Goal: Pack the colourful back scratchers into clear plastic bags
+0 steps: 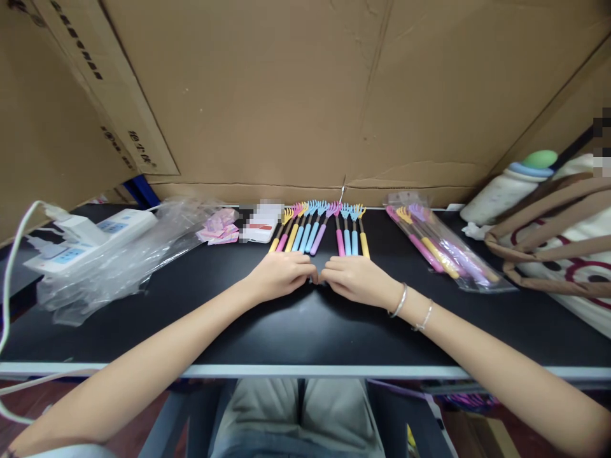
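My left hand (285,276) rests on the black table with its fingers curled in. Close to it, almost fingertip to fingertip, my right hand (357,278) lies in the same curled way, and no object shows in either. Just beyond the hands is a row of several back scratchers with claw-shaped heads: a purple back scratcher (318,239), a blue back scratcher (354,242), others yellow and pink. The near handle ends at both sides come close to my knuckles; I cannot tell whether they touch.
On the right lie back scratchers in a clear bag (477,270), beside a white bottle (499,191) and a cloth bag (563,254). To the left are pink cards (219,228), a white box-like object (264,224), clear plastic bags (143,254) and a power strip (71,248). Cardboard (286,95) stands behind.
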Demonstrator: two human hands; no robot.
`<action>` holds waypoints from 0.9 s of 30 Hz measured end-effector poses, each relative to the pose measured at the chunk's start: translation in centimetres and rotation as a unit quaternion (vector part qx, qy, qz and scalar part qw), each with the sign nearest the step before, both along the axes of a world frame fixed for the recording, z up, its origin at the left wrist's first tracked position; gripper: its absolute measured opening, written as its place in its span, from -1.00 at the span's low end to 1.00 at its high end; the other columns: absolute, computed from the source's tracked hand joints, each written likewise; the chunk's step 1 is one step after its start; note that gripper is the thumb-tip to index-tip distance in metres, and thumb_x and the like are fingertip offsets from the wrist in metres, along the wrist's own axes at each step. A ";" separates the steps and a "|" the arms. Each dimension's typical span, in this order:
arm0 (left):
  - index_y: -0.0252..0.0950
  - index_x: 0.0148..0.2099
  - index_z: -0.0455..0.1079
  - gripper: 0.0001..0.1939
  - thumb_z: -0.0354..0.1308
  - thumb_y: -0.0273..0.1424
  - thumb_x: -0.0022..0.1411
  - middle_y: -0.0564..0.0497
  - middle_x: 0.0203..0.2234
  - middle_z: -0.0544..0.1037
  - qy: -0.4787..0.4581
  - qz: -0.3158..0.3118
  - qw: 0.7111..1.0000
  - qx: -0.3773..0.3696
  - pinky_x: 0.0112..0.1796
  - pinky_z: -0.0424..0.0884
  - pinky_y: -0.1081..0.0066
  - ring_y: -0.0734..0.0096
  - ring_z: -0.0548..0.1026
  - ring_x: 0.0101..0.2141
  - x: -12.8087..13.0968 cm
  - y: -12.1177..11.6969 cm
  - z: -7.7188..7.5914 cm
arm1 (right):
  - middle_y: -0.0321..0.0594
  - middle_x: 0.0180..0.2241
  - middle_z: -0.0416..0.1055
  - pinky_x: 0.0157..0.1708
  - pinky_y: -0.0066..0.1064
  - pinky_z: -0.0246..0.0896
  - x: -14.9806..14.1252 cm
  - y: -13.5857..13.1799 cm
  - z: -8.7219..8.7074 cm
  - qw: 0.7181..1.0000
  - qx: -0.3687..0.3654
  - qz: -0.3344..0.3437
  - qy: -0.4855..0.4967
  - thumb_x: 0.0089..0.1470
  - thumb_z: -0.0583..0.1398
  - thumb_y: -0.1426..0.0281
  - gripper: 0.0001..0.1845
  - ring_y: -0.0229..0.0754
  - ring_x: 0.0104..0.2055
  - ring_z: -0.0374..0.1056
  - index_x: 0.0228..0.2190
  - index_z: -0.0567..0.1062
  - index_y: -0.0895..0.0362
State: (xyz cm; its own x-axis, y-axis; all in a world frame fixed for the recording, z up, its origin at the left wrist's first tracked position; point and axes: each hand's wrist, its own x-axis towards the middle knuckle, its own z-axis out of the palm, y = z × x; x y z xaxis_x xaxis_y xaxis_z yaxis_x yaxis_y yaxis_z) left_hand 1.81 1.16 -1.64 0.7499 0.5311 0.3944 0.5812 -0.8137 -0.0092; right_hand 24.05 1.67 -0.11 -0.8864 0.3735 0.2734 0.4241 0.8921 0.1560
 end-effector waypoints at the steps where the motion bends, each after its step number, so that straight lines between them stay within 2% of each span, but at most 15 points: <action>1: -0.18 -0.27 0.44 -0.75 -0.04 -0.55 0.24 0.12 -0.42 0.48 -0.001 -0.001 1.000 0.003 -0.42 0.18 0.55 0.53 0.42 -0.35 0.0 0.0 -0.1 | -0.22 -0.45 0.39 -0.38 -0.45 0.06 0.1 0.0 -0.3 1.000 -0.001 0.005 0.008 0.18 0.00 0.49 -0.74 -0.25 -0.40 0.29 -0.35 0.49 0.14; 8: -0.18 -0.26 0.43 -0.76 -0.04 -0.54 0.26 0.12 -0.43 0.46 -0.013 -0.005 1.000 0.006 -0.43 0.17 0.54 0.53 0.41 -0.35 0.1 0.0 -0.1 | -0.23 -0.47 0.38 -0.40 -0.49 0.07 0.2 -0.4 -1.1 0.996 -0.031 0.007 0.079 0.19 -0.01 0.49 -0.72 -0.28 -0.42 0.26 -0.35 0.49 0.14; 16: -0.17 -0.23 0.44 -0.74 -0.06 -0.53 0.27 0.11 -0.33 0.48 -0.031 -0.013 0.999 -0.005 -0.38 0.20 0.56 0.55 0.41 -0.30 0.0 0.1 -0.2 | -0.22 -0.40 0.42 -0.32 -0.48 0.16 0.5 -0.1 -1.5 0.987 -0.118 -0.007 0.113 0.18 0.01 0.50 -0.75 -0.27 -0.35 0.32 -0.32 0.48 0.13; 27: -0.17 -0.22 0.45 -0.75 -0.05 -0.50 0.28 0.10 -0.35 0.47 -0.027 0.001 0.999 -0.032 -0.40 0.19 0.57 0.56 0.43 -0.31 0.0 0.1 -0.3 | -0.22 -0.38 0.44 -0.31 -0.48 0.18 0.7 -0.1 -1.5 0.981 -0.148 -0.006 0.123 0.17 0.02 0.50 -0.76 -0.27 -0.35 0.33 -0.33 0.48 0.12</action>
State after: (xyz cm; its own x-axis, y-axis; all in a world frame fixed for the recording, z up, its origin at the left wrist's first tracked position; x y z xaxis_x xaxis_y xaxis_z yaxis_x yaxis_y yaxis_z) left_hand 1.77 1.24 -1.93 0.7276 0.5582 0.3987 0.5811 -0.8105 0.0743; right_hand 24.75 1.58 -1.56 -0.8024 0.4781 0.3571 0.4264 0.8780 -0.2172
